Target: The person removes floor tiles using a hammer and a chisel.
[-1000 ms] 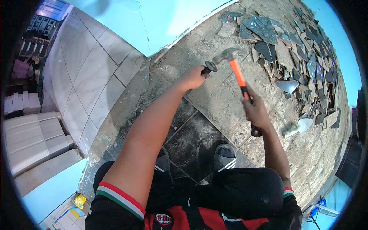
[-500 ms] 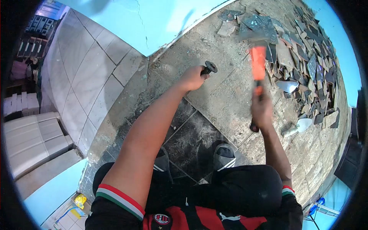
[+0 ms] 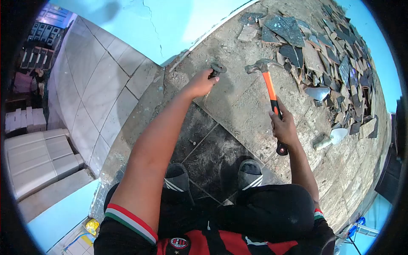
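My left hand [image 3: 201, 86] is closed round a dark chisel [image 3: 218, 67] with a wide round head, held over the bare, dusty floor. Its lower end is hidden by the hand. In my right hand [image 3: 285, 127] is a claw hammer [image 3: 269, 87] with an orange and black handle, gripped near its lower end. The hammer's metal head is raised to the right of the chisel, apart from it. Dark floor tiles [image 3: 212, 146] lie below both hands, between my feet and the rough stripped floor [image 3: 250, 106].
Broken tile pieces [image 3: 312, 59] are heaped along the right wall. A trowel [image 3: 321, 94] lies at the heap's edge, with another trowel [image 3: 338, 136] nearer me. The blue wall corner [image 3: 163, 61] juts in ahead. Stacked boxes [image 3: 42, 157] stand at left.
The hammer has swung leftward from a blurred, more upright position, its head now nearer the chisel. My left hand has shifted slightly left with the chisel.
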A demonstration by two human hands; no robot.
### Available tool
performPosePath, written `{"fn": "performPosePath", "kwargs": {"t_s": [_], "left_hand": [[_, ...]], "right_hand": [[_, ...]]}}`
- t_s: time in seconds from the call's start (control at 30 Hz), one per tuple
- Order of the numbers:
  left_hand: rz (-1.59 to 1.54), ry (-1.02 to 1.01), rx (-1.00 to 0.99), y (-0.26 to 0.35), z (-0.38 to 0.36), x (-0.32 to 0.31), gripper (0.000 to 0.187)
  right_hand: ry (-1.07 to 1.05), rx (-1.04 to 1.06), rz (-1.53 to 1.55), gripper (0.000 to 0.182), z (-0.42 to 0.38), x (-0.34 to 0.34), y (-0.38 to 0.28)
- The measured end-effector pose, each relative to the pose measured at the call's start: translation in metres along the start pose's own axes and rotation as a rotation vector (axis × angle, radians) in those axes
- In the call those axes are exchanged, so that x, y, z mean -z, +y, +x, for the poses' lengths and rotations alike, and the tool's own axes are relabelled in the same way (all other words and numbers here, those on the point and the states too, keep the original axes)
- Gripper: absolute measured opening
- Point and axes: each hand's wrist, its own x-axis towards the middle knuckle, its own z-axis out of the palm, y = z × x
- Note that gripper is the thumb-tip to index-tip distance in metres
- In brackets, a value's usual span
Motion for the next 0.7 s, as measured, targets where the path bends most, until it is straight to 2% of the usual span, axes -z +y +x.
{"fn": "performPosePath", "kwargs": {"t_s": [0.23, 0.37, 0.57, 0.63, 0.7], "left_hand": [[0.023, 0.053, -0.002, 0.001, 0.007, 0.000, 0.048], [0.121, 0.129, -0.102, 0.003, 0.010, -0.009, 0.046], [0.172, 0.151, -0.099, 0.000, 0.015, -0.009, 0.038], [0.216, 0.161, -0.066, 0.004, 0.013, -0.007, 0.038], [0.127, 0.207, -0.101, 0.002, 0.010, -0.009, 0.038]], "right_hand": [[0.041, -0.030, 0.082, 0.063, 0.001, 0.008, -0.018], [0.075, 0.002, 0.107, 0.061, 0.003, 0.017, -0.036], [0.272, 0.236, 0.179, 0.062, 0.018, 0.025, -0.087], [0.305, 0.253, 0.206, 0.061, 0.021, 0.011, -0.093], [0.301, 0.240, 0.179, 0.059, 0.024, -0.009, -0.086]]}}
